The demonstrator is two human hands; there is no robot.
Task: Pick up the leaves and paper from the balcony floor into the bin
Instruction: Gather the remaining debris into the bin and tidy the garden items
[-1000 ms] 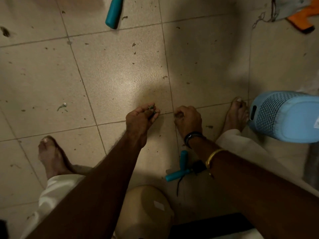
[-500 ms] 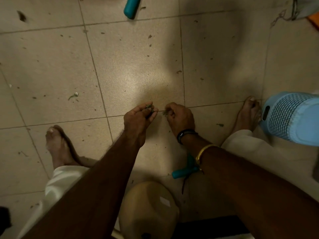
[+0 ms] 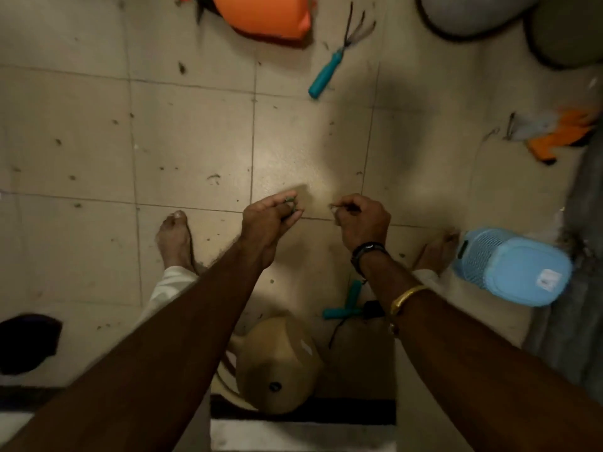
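My left hand is held above the tiled floor with its fingers curled round small green leaf bits. To its right, my right hand pinches a small pale scrap at its fingertips. The light blue perforated bin lies on its side at the right, beside my right foot. Small leaf scraps are scattered over the tiles, mostly to the left and ahead of the hands.
A teal-handled hand rake and an orange container lie ahead. An orange and grey glove lies at the right. A teal tool and a tan pot sit below my arms. Grey pots stand top right.
Both hands have lifted off the floor with scraps in them. The view has pulled back and up, so more of the floor ahead shows.
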